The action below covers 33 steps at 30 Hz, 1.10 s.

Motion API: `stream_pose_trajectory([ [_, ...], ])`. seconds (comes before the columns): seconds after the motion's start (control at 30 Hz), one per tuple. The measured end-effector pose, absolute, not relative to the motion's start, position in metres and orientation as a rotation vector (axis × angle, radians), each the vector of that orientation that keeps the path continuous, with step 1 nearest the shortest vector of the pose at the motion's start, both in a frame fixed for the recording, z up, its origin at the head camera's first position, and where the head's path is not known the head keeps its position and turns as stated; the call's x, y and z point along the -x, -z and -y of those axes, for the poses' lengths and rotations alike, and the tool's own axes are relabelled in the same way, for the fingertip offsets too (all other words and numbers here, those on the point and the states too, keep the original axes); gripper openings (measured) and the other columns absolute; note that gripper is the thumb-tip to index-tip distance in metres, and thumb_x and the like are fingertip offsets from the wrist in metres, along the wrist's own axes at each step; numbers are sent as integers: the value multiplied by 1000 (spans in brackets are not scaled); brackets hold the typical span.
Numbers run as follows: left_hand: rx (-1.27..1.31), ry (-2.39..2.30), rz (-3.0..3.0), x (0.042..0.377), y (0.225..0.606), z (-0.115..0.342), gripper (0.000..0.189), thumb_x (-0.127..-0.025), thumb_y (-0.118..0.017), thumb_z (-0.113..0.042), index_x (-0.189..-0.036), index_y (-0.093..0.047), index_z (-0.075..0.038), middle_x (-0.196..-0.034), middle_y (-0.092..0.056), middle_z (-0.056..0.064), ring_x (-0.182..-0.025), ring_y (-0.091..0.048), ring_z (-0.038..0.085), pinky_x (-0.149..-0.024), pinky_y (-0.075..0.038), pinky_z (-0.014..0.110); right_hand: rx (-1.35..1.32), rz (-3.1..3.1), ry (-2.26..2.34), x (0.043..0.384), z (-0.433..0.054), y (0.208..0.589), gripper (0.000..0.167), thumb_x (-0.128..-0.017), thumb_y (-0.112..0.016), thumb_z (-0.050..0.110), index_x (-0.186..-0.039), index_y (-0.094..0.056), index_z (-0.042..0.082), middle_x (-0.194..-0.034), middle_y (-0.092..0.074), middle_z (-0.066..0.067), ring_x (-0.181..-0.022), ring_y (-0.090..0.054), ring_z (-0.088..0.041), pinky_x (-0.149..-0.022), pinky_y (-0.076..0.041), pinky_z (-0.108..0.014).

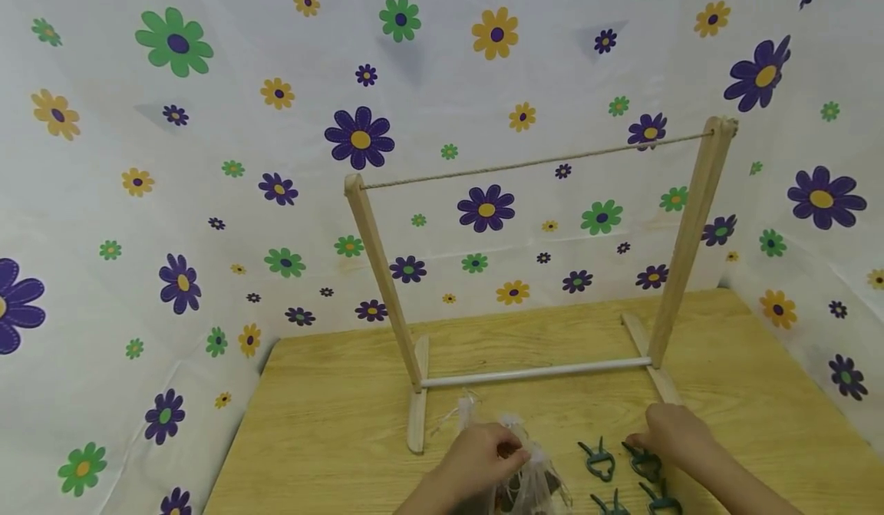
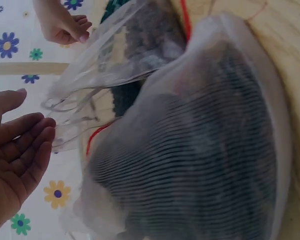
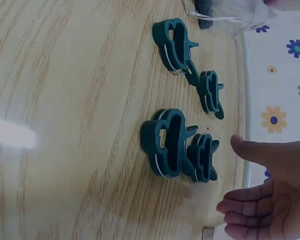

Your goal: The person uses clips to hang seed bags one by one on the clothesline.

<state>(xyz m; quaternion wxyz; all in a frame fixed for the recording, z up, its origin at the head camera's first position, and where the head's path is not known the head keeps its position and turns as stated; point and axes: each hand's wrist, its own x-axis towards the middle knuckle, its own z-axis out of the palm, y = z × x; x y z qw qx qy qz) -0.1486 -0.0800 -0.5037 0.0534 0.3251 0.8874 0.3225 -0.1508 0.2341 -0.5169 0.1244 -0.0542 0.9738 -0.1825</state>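
Note:
Sheer white drawstring bags (image 1: 542,480) stand in a cluster at the table's front. In the left wrist view a bag (image 2: 200,145) holds something dark and finely striped; another bag (image 2: 152,37) behind it has dark, lumpy contents. My left hand (image 1: 483,457) is at the bag tops, fingers loosely bent, fingertips right by the drawstring loops (image 2: 72,102). Several dark green plant clips (image 1: 599,463) with two prongs lie to the right of the bags. Over the far right clip (image 1: 646,465) hovers my right hand (image 1: 680,434); the right wrist view shows its thumb and fingers spread, holding nothing.
A wooden frame stands behind, with two posts (image 1: 680,269), a rope (image 1: 532,163) strung between their tops and a white rod (image 1: 539,371) low down. Its feet reach toward both hands. Flower-printed cloth (image 1: 428,100) surrounds the wooden table (image 1: 311,423).

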Motion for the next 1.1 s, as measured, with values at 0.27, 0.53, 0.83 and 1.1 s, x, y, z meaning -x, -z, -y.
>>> stream_pose_trajectory([
  [0.27,-906,-1083,-2513,146,520,66,23,-90,-64,-28,-85,-70,-7,-67,-56,-12,-58,-44,-7,-53,-38,10,76,-2701,635,154,-228,523,50,-60,-85,44,-55,-47,11,-53,-41,4,-49,-32,-9,-47,-29,-21],
  [0.53,-942,-1104,-2303,144,530,62,32,-88,-67,-24,-65,-51,-8,-53,-32,-15,-45,-28,-3,-42,-26,13,128,-2775,540,159,-226,530,52,-61,-85,44,-63,-46,9,-63,-43,-1,-56,-38,-14,-51,-34,-28],
  [0.83,-836,-1175,-2145,144,529,59,27,-87,-67,-13,-66,-55,-1,-53,-38,-14,-43,-32,-3,-42,-28,13,206,-2763,684,166,-223,531,36,-63,-77,10,-59,-41,10,-56,-37,1,-51,-32,-13,-48,-27,-24],
  [1.1,-876,-1207,-2106,141,530,58,20,-89,-65,-11,-75,-67,3,-61,-61,-4,-48,-40,-10,-46,-35,9,357,-2851,655,171,-231,523,21,-64,-66,-9,-80,-54,-4,-76,-46,-9,-65,-43,-20,-56,-39,-33],
])
